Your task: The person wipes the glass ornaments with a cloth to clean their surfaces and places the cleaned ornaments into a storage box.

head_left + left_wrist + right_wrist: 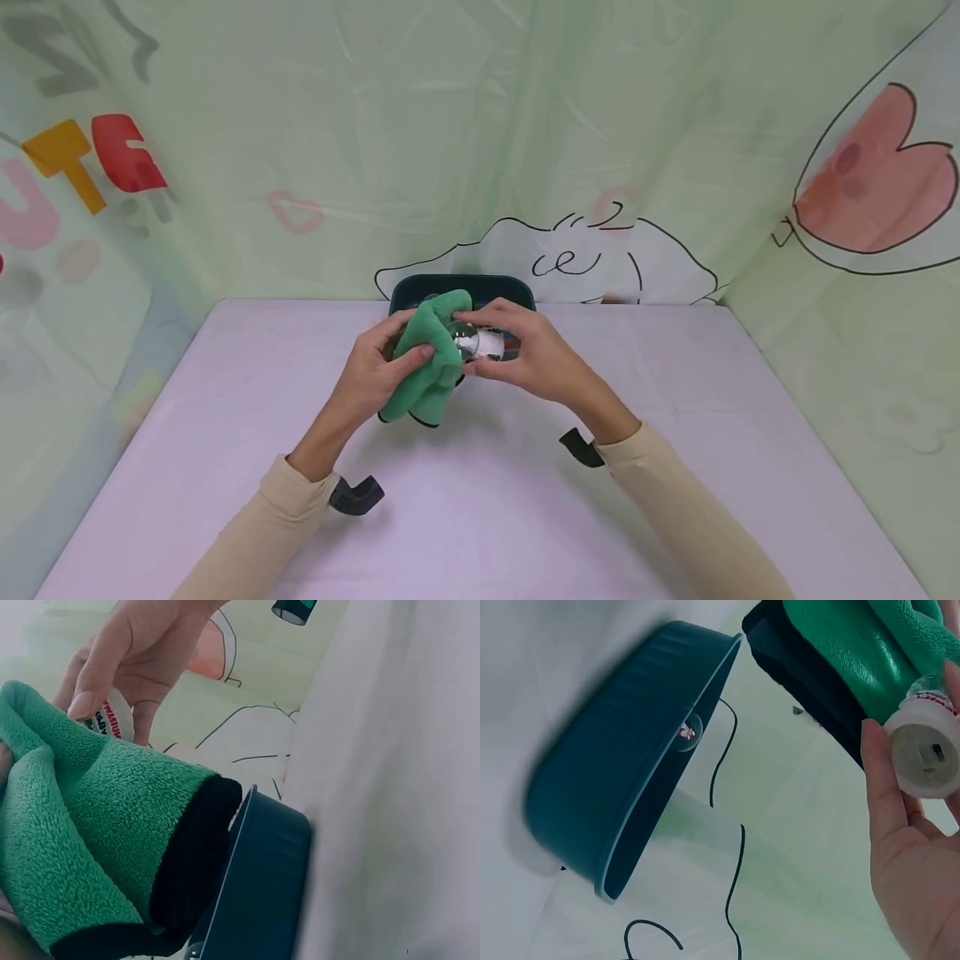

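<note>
I see the glass globe [477, 342] held up w/ dome against green cloth [431, 358]: R hand [540, 346] has fingers round globe, L hand [378, 367] fingers pinching cloth. Close by: blue bin [592, 765] on desk [480, 517], 2nd globe [690, 732] inside.

Two hands [378, 362] [538, 350], one cloth [431, 367], one bin [607, 765], two globes [466, 340] [691, 735] — two black wrist mounts [357, 497] [582, 448]

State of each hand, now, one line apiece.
Left hand: closed, gripping the green cloth.
Right hand: closed, holding the white-based globe.
</note>
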The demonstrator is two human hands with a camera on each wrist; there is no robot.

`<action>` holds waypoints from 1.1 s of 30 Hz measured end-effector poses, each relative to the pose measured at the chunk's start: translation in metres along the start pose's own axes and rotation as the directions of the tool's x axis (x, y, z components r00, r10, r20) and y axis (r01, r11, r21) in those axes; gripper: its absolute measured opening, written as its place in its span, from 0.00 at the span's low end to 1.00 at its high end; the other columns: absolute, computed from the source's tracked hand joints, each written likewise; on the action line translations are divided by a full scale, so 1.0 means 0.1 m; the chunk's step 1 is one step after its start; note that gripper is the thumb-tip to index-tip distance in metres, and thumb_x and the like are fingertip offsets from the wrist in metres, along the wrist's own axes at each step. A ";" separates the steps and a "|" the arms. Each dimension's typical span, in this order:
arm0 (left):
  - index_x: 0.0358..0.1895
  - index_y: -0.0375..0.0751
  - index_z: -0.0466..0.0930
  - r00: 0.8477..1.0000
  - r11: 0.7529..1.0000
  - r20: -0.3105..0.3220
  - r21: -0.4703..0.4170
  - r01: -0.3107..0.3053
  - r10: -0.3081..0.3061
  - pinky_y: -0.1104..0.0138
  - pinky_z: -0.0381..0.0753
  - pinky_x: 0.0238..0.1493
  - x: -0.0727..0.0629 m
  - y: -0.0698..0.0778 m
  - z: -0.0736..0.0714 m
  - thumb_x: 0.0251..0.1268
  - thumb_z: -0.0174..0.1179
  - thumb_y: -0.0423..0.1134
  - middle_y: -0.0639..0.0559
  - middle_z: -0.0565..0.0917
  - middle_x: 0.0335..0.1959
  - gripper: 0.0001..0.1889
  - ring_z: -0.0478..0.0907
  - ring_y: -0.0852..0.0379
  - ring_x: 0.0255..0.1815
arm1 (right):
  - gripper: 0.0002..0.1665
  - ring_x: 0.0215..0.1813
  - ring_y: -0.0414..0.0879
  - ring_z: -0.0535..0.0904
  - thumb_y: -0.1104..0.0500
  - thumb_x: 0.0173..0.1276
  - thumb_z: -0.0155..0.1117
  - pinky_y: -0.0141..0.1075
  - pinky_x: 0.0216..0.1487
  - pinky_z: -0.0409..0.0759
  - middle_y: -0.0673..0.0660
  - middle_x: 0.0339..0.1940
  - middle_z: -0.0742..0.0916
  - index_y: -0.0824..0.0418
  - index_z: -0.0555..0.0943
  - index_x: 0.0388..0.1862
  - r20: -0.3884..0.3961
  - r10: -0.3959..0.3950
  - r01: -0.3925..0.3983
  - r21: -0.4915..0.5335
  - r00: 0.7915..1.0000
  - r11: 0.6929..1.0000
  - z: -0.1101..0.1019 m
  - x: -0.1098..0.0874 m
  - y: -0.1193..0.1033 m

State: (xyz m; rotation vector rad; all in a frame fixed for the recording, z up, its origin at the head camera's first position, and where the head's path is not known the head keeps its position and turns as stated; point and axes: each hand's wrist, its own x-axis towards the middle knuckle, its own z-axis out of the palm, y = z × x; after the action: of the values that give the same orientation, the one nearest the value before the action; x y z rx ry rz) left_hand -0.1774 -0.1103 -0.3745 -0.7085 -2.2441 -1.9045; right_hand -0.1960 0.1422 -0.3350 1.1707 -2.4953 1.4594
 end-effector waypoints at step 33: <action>0.69 0.36 0.74 0.995 0.993 -0.087 -0.109 0.045 -0.054 0.65 0.83 0.55 0.00 0.08 -0.04 0.73 0.62 0.33 0.42 0.79 0.61 0.23 0.81 0.51 0.56 | 0.40 0.66 0.49 0.77 0.74 0.57 0.75 0.43 0.59 0.83 0.57 0.63 0.78 0.62 0.76 0.70 -0.077 -0.183 0.182 -0.013 0.980 0.983 -0.03 0.06 0.02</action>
State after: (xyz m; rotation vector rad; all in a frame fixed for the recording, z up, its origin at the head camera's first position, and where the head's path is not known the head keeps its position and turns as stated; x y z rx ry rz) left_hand -0.1745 -0.1130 -0.3663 -0.5727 -2.1393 -2.0495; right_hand -0.2024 0.1411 -0.3324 1.2770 -2.2721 1.4202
